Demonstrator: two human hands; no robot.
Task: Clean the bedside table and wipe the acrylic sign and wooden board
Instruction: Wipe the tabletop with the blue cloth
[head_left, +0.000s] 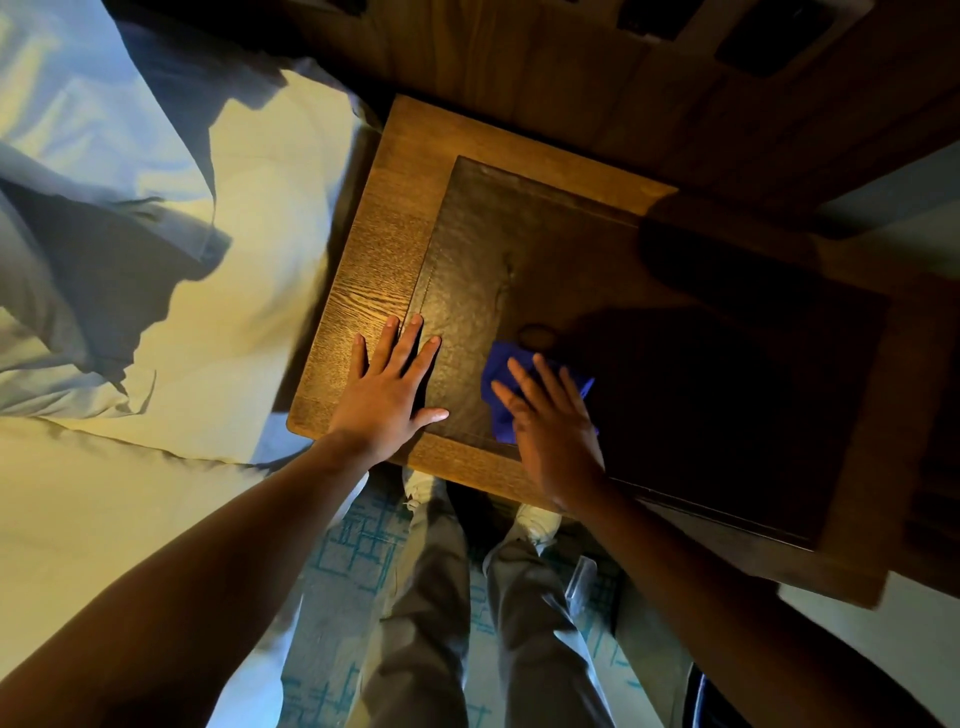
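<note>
A dark wooden board (545, 249) lies flat on the lighter wooden bedside table (379, 249). My left hand (392, 387) rests flat with fingers spread on the board's near left corner and the table beside it. My right hand (553, 421) presses a crumpled blue cloth (501, 379) onto the board near its front edge. The board's right half lies in deep shadow. No acrylic sign shows.
A bed with pale sheets and a pillow (156, 260) stands to the left of the table. A dark wooden wall panel (571, 67) rises behind it. My legs and white shoes (535, 522) stand on patterned carpet below the table's front edge.
</note>
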